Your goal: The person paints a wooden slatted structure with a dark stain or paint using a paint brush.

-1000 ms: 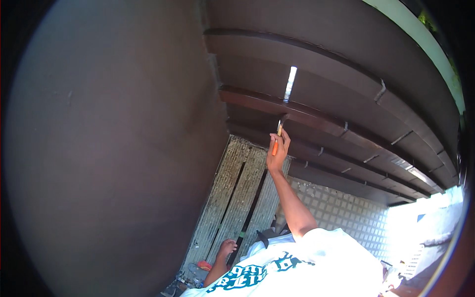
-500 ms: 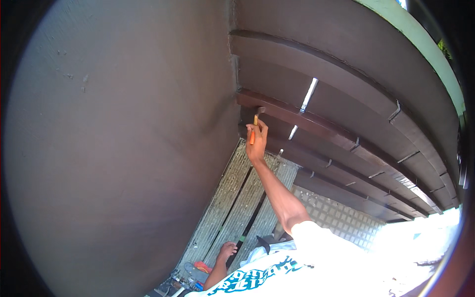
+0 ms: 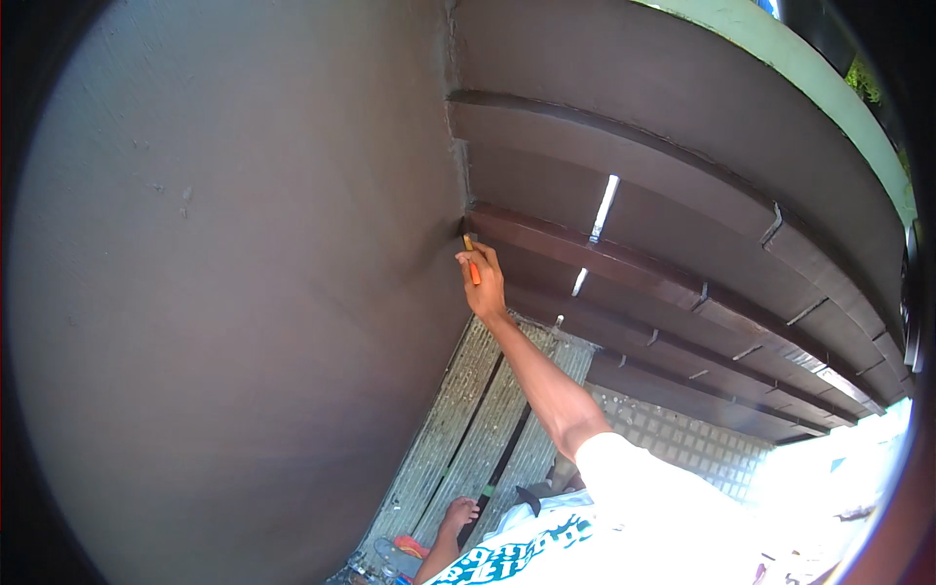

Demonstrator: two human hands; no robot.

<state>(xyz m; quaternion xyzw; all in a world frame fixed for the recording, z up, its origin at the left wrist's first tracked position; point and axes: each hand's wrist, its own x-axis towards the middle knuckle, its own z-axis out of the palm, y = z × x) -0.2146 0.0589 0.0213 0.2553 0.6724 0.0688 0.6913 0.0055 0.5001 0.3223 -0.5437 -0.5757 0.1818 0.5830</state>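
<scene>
My right hand (image 3: 483,283), arm raised, is closed around a paintbrush (image 3: 475,272) with an orange handle. The brush's dark tip meets the corner where a brown beam (image 3: 546,234) joins the large brown wall panel (image 3: 253,292). Below, my left hand (image 3: 461,511) hangs over the ribbed planks with loosely bent fingers and nothing visible in it. Whether it touches the planks I cannot tell.
Several brown beams run off to the right, with bright gaps between boards (image 3: 604,207). Weathered ribbed planks (image 3: 468,400) lie below, with dark slots between them. An orange item (image 3: 410,546) and clutter sit at the bottom. A pale green curved edge (image 3: 780,54) borders the top right.
My right hand has brought the paintbrush left along the beam, from its face into the corner by the wall panel. The view has shifted slightly. My left hand stays low.
</scene>
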